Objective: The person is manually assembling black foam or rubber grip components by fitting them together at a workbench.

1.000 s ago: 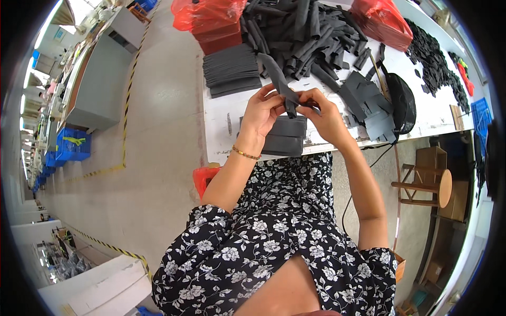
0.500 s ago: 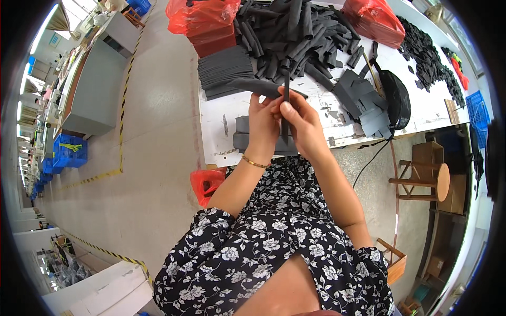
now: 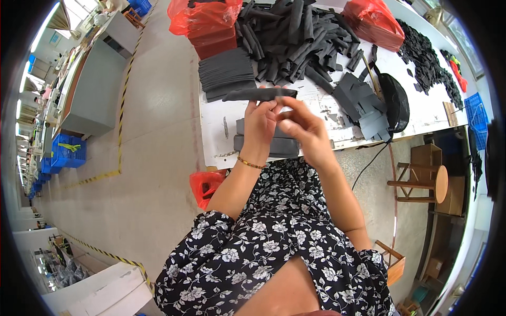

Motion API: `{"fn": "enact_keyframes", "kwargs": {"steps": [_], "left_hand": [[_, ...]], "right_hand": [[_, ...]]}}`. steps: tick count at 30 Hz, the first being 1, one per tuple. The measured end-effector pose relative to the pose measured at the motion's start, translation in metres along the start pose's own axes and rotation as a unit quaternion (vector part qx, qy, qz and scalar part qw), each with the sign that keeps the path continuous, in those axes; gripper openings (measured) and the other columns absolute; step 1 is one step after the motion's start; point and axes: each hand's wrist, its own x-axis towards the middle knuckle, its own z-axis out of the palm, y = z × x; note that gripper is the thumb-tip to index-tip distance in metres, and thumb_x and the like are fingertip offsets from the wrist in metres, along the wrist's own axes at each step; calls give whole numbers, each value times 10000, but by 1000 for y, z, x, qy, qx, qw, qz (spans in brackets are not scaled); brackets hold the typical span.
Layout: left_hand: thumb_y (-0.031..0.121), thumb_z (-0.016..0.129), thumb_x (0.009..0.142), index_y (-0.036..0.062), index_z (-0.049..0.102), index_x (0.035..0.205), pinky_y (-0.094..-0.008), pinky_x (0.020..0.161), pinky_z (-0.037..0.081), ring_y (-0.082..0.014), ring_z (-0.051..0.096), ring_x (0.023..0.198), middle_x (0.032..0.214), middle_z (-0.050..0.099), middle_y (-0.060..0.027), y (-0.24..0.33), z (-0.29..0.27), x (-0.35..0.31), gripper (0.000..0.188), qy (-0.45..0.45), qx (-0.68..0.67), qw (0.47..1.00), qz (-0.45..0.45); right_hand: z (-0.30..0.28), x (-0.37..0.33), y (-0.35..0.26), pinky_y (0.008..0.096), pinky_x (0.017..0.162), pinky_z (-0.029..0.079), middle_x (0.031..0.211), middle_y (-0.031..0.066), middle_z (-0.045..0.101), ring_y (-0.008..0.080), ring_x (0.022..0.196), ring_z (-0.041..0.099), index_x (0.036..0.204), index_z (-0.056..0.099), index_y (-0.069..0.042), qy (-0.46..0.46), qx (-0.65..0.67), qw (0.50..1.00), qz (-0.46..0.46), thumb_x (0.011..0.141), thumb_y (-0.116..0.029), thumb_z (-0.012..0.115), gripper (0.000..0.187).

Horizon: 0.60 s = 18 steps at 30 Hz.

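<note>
My left hand [image 3: 260,125], with a beaded bracelet at the wrist, is closed on a long dark grey fabric strip [image 3: 247,95]. The strip lies sideways across its fingertips and looks folded or rolled lengthwise. My right hand [image 3: 310,134] is close beside it with bent fingers, smeared by motion. Its index finger reaches up to the strip's right end; whether it grips anything is unclear. Below the hands, folded dark grey pieces [image 3: 269,146] lie at the table's near edge. A neat stack of dark grey strips [image 3: 226,73] is just beyond my left hand.
A large heap of dark strips [image 3: 295,37] covers the far part of the white table [image 3: 213,131]. Red plastic bags [image 3: 374,23] stand behind. To the right are flat grey pieces [image 3: 361,100], a black pouch-like thing [image 3: 394,100] with a cord, and a wooden stool [image 3: 440,184].
The narrow dark piece that stood upright between both hands no longer shows there. My right hand has drawn slightly right and its fingers have parted from the left hand's. The strip now lies more level.
</note>
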Motion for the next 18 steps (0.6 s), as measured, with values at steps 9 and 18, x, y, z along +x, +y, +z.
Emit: {"fn": "enact_keyframes", "kwargs": {"steps": [9, 18], "left_hand": [[-169, 454, 837, 7, 472, 1218, -407, 1023, 498, -353, 572, 1162, 1182, 574, -253, 15, -5, 3, 420, 23, -87, 990, 108], [-128, 460, 853, 10, 463, 1266, -404, 1003, 500, -341, 559, 1183, 1189, 580, -217, 5, 7, -9, 435, -67, -24, 995, 64]], "right_hand": [[-57, 6, 38, 309, 879, 485, 1425, 133, 437, 191, 1049, 616, 1336, 471, 73, 257, 19, 966, -9, 890, -72, 630, 495], [-3, 2, 1, 271, 850, 483, 1338, 98, 466, 156, 1015, 610, 1304, 517, 71, 34, -115, 993, -17, 816, -76, 729, 552]]}}
